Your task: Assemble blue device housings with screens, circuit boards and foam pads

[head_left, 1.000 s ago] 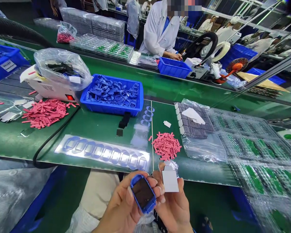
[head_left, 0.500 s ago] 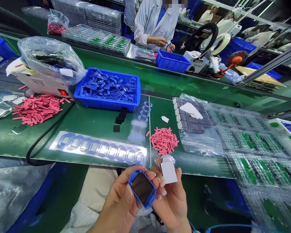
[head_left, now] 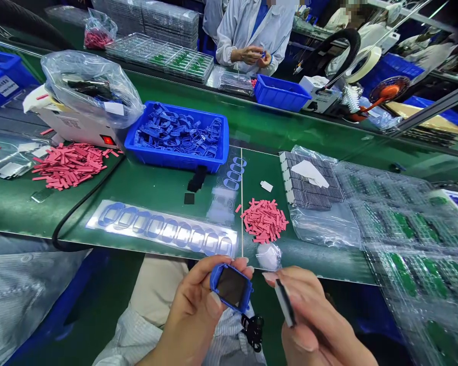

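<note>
The left hand (head_left: 193, 300) is pinching a blue-framed watch case (head_left: 231, 288) in a narrow grip, with the thumb and fingers around its edges and its dark screen facing up. The right hand (head_left: 313, 315) is gripping a thin dark card (head_left: 285, 303) narrowly between thumb and fingers, with the card turned almost edge-on to the view. Both hands are working just off the front edge of the green workbench (head_left: 156, 192), in front of and to the right of the big blue bin (head_left: 175, 156). A black strap (head_left: 254, 333) is dangling just below the watch case.

The big blue bin is holding a heap of blue frames (head_left: 177, 136). Directly in front of it, a clear sheet with blue oval rings (head_left: 162, 229) is lying flat. To its right, nearer the person, a pile of pink strips (head_left: 264, 220) is lying on the bench, and a crumpled bit of clear plastic (head_left: 268, 256) is sitting just in front of that pile, near the right hand. To the left of the bin, a larger pile of pink strips (head_left: 70, 165) is spreading beside a white machine (head_left: 72, 124). Beyond the bin, a co-worker in a white coat (head_left: 255, 35) is handling a small blue piece (head_left: 263, 54) with both hands.
</note>
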The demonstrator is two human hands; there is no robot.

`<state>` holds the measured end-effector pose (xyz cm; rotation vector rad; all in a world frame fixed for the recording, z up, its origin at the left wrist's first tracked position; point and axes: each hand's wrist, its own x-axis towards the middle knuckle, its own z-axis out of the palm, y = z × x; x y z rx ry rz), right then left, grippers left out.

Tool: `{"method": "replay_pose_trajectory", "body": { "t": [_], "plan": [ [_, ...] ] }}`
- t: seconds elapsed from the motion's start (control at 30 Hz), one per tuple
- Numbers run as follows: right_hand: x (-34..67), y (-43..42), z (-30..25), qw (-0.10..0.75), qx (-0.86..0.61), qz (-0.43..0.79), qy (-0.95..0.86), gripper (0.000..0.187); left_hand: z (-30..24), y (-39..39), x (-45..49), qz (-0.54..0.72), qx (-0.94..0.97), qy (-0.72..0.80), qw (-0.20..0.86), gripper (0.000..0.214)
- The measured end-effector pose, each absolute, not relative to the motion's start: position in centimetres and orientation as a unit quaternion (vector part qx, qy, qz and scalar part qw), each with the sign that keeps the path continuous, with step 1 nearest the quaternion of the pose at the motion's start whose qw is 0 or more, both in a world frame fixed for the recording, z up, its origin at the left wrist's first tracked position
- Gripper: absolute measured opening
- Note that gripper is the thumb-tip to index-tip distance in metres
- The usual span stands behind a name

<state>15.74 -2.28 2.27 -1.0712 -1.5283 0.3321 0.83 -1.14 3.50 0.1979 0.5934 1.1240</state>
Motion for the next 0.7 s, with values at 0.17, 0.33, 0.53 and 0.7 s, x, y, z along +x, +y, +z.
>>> {"method": "replay_pose_trajectory", "body": {
  "t": [0.17, 0.33, 0.53, 0.7],
  "plan": [
    [16.0, -2.3, 3.1, 0.488, -0.448, 0.025, -0.748, 0.021, 3.4, -1.1, 1.1, 0.528, 0.105, 0.275, 0.797, 0.029],
    [15.9, -2.3, 3.9, 0.400, -0.465, -0.061, -0.787, 0.016, 2.7, -1.2, 1.2, 0.529, 0.139, 0.291, 0.785, 0.030],
    [15.3, -2.0, 4.0, 0.391, -0.477, -0.073, -0.783, 0.014, 1.3, -1.4, 1.2, 0.510, 0.172, 0.298, 0.788, 0.031],
    [14.5, -2.1, 3.6, 0.376, -0.475, -0.064, -0.793, 0.025, 1.6, -1.5, 1.4, 0.495, 0.088, 0.341, 0.794, 0.034]
  ]
}}
